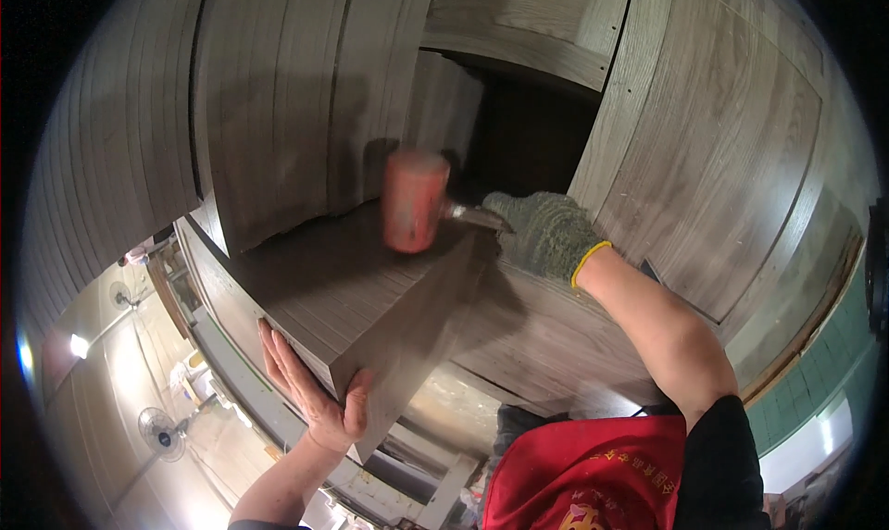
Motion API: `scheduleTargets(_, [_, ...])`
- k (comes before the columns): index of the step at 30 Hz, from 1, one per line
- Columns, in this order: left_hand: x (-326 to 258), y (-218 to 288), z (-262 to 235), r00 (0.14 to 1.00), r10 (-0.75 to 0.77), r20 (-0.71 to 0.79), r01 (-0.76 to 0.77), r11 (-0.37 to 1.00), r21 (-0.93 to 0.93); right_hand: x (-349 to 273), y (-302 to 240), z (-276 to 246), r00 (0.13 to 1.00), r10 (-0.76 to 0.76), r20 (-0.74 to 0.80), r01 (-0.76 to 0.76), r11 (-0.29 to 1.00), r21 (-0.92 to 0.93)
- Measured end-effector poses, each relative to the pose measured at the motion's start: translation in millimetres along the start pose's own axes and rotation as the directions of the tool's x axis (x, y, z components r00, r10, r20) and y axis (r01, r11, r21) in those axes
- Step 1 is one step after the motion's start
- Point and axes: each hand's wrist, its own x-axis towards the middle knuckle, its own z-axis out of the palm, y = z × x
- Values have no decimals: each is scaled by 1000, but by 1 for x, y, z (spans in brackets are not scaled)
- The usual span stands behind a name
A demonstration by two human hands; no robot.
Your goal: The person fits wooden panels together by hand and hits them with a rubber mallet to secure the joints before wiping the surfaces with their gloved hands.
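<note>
My right hand [546,234], in a grey knit glove with a yellow cuff, grips the handle of a mallet with an orange-red head [412,199]; the head is blurred, just above the dark wooden plank. That long grey-brown plank [417,331] lies edge-up across a wood-grain panel [315,280]. My bare left hand [315,391] presses flat against the plank's near end, thumb over its edge, fingers spread along the panel's lower side.
Wood-grain cabinet panels [722,150] surround a dark opening [532,132] behind the mallet. Vertical slat panelling [278,95] stands at the left. Lower left shows a pale floor with a fan [159,432] and clutter. A green wall [824,373] is at the right.
</note>
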Motion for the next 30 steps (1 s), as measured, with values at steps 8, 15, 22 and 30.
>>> scheduleTargets(8, [-2, -5, 2, 1000, 28, -2, -28, 999, 26, 14, 23, 20, 980, 190, -67, -186, 981, 55])
scheduleTargets(15, [1, -4, 1, 1000, 20, 5, -20, 1000, 24, 19, 11, 19, 973, 200, -120, -196, 980, 39])
scheduleTargets(22, [0, -7, 0, 1000, 20, 18, -20, 999, 29, 27, 13, 10, 982, 173, 81, -168, 983, -68])
scheduleTargets(30, [-1, -5, 2, 999, 38, 6, -38, 999, 35, 26, 15, 21, 979, 200, 22, -199, 979, -51])
